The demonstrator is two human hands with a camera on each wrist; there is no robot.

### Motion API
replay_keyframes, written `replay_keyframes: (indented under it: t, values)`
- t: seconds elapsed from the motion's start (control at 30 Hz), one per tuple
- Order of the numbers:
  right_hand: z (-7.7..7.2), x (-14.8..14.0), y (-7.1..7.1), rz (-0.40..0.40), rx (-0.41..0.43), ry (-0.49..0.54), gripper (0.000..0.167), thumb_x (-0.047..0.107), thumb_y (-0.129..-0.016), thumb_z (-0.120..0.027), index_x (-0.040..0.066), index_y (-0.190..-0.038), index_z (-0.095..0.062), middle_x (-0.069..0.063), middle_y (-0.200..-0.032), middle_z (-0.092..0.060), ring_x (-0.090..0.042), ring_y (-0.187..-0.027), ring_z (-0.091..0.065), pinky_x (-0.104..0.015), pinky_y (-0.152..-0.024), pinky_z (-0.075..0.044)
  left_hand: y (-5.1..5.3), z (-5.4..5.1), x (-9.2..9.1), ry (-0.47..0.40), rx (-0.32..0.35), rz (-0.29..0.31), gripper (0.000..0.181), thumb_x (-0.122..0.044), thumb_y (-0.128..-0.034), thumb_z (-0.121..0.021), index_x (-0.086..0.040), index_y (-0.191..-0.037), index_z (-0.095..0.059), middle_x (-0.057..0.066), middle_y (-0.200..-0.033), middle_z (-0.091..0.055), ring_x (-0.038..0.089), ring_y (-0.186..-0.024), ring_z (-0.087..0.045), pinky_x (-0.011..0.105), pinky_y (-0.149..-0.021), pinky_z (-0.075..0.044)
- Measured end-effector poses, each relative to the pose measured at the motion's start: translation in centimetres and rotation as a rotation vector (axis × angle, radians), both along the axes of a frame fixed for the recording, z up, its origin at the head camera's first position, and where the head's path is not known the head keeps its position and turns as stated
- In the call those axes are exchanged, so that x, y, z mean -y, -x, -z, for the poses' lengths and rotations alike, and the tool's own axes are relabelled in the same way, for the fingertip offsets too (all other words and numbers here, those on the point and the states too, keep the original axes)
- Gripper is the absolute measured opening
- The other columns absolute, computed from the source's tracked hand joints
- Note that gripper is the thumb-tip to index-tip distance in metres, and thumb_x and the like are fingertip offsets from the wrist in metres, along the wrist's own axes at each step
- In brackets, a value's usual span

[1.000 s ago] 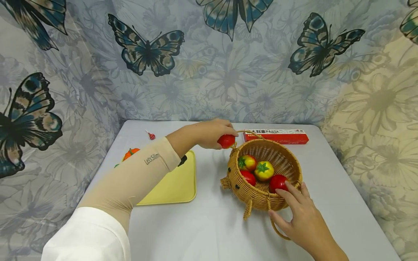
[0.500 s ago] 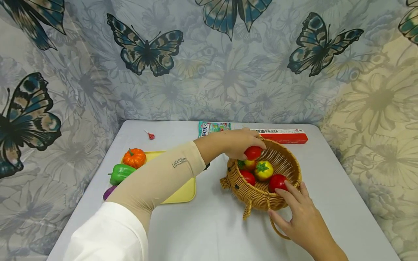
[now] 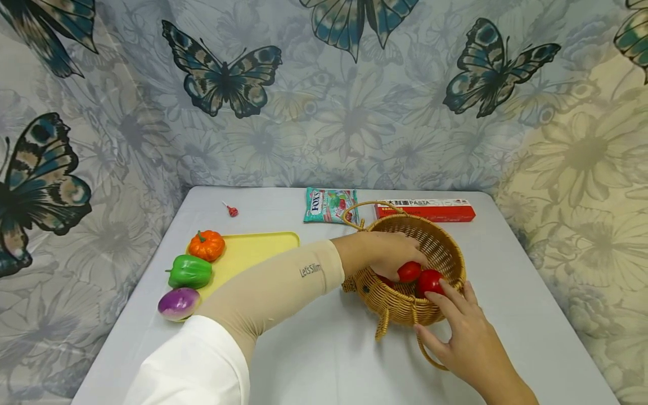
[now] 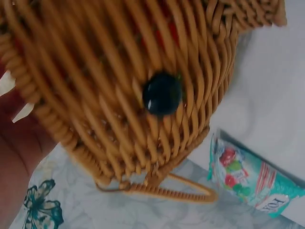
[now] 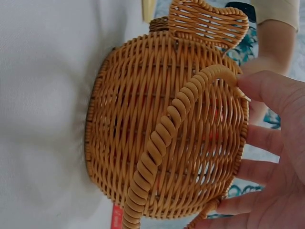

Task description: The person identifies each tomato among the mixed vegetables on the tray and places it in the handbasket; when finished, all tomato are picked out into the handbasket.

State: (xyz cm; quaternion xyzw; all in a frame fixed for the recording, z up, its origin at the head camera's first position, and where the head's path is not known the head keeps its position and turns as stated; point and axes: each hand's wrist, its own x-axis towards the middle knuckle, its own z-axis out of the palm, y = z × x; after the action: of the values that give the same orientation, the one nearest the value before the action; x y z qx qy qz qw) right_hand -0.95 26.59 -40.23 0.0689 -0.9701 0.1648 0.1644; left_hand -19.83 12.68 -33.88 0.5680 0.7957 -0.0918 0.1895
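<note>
A round wicker basket [image 3: 400,315] with animal features stands right of centre. Inside it, my left hand [image 3: 397,253] holds a red tomato [image 3: 409,271] low among the others. Close to that one sits a second red tomato [image 3: 429,283]. The hand and arm cover most of the remaining contents in the head view. My right hand [image 3: 466,337] grips the basket's near right rim, fingers over the edge and thumb outside by the wicker handle [image 5: 167,124]. In the left wrist view the basket wall [image 4: 119,95] hides the left fingers.
At left a yellow tray [image 3: 268,242] bears an orange pumpkin [image 3: 206,246], a green bell pepper [image 3: 189,271] and a purple eggplant [image 3: 179,304] along its edge. Behind lie a lollipop [image 3: 232,211], a teal Fox's candy bag [image 3: 330,206] and a red pasta box [image 3: 430,211].
My left hand has carried the red tomato rightward from beside the basket, over the rim and down inside. The vegetables and candy bag have come into sight. My right hand has stayed put.
</note>
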Motion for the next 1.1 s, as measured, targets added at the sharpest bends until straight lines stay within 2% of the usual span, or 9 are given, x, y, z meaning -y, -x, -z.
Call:
replay_keyframes:
  t: [0.13, 0.23, 0.4, 0.53, 0.7, 0.87, 1.0, 1.1]
  values:
    - [0.1, 0.1, -0.1, -0.01, -0.016, 0.005, 0.061, 0.03, -0.069, -0.092, 0.005, -0.12, -0.068, -0.027, -0.138, -0.058, -0.071, -0.13, -0.038, -0.083, -0.085, -0.041, -0.5, 1.0, -0.3, 0.019, 0.006, 0.013, 0.063, -0.035, -0.097, -0.069, -0.039, -0.155, -0.043, -0.008, -0.145, -0.049, 0.012, -0.133, -0.046, 0.025, -0.11, -0.041]
    - [0.1, 0.2, -0.1, -0.014, -0.025, 0.005, 0.061, 0.03, -0.069, -0.092, 0.005, -0.12, -0.068, -0.026, -0.138, -0.058, -0.071, -0.13, -0.038, -0.082, -0.084, -0.042, -0.7, 1.5, -0.4, 0.037, -0.002, 0.01, 0.064, -0.041, -0.0977, -0.067, -0.041, -0.156, -0.04, -0.009, -0.151, -0.045, 0.012, -0.138, -0.043, 0.026, -0.113, -0.039]
    - [0.0, 0.3, 0.0, -0.015, -0.023, 0.004, 0.061, 0.03, -0.069, -0.092, 0.005, -0.12, -0.068, -0.026, -0.138, -0.058, -0.071, -0.13, -0.038, -0.082, -0.085, -0.042, -0.7, 1.6, -0.5, 0.043, -0.007, 0.011, 0.067, -0.046, -0.0966, -0.067, -0.041, -0.157, -0.038, -0.01, -0.159, -0.039, 0.013, -0.145, -0.038, 0.028, -0.119, -0.034]
    - [0.0, 0.4, 0.1, -0.017, -0.014, 0.002, 0.061, 0.03, -0.07, -0.092, 0.005, -0.12, -0.068, -0.026, -0.139, -0.058, -0.071, -0.13, -0.037, -0.082, -0.084, -0.042, -0.3, 1.5, -0.1, 0.02, 0.002, 0.014, 0.069, -0.048, -0.096, -0.068, -0.038, -0.157, -0.038, -0.011, -0.158, -0.04, 0.012, -0.146, -0.037, 0.029, -0.122, -0.03]
    - [-0.1, 0.5, 0.5, -0.023, -0.002, -0.004, 0.061, 0.032, -0.071, -0.092, 0.006, -0.121, -0.068, -0.026, -0.14, -0.058, -0.07, -0.131, -0.037, -0.083, -0.083, -0.041, 0.7, 0.7, 1.0, -0.043, 0.041, -0.03, 0.068, -0.048, -0.0955, -0.068, -0.038, -0.156, -0.04, -0.01, -0.159, -0.038, 0.015, -0.148, -0.033, 0.033, -0.123, -0.03]
    - [-0.3, 0.4, 0.7, -0.012, 0.042, -0.014, 0.062, 0.034, -0.073, -0.091, 0.006, -0.123, -0.067, -0.026, -0.141, -0.056, -0.07, -0.132, -0.036, -0.083, -0.085, -0.041, 1.8, -0.5, 3.1, -0.128, 0.039, -0.056, 0.065, -0.05, -0.0971, -0.065, -0.039, -0.156, -0.04, -0.008, -0.162, -0.035, 0.018, -0.151, -0.029, 0.035, -0.121, -0.033]
    - [-0.7, 0.4, 0.7, 0.004, 0.144, -0.035, 0.065, 0.04, -0.078, -0.088, 0.006, -0.129, -0.065, -0.027, -0.146, -0.052, -0.071, -0.134, -0.032, -0.082, -0.089, -0.04, 2.8, -1.4, 5.7, -0.199, 0.022, -0.089, 0.062, -0.051, -0.0976, -0.063, -0.037, -0.155, -0.043, -0.004, -0.161, -0.037, 0.021, -0.151, -0.029, 0.039, -0.121, -0.034]
    - [-1.2, 0.4, 0.7, 0.02, 0.231, -0.068, 0.073, 0.051, -0.083, -0.082, 0.006, -0.136, -0.062, -0.029, -0.152, -0.045, -0.07, -0.136, -0.029, -0.083, -0.092, -0.038, 3.4, -2.1, 8.1, -0.23, -0.011, -0.148, 0.063, -0.055, -0.0974, -0.061, -0.036, -0.155, -0.043, -0.001, -0.164, -0.034, 0.025, -0.152, -0.027, 0.045, -0.121, -0.034]
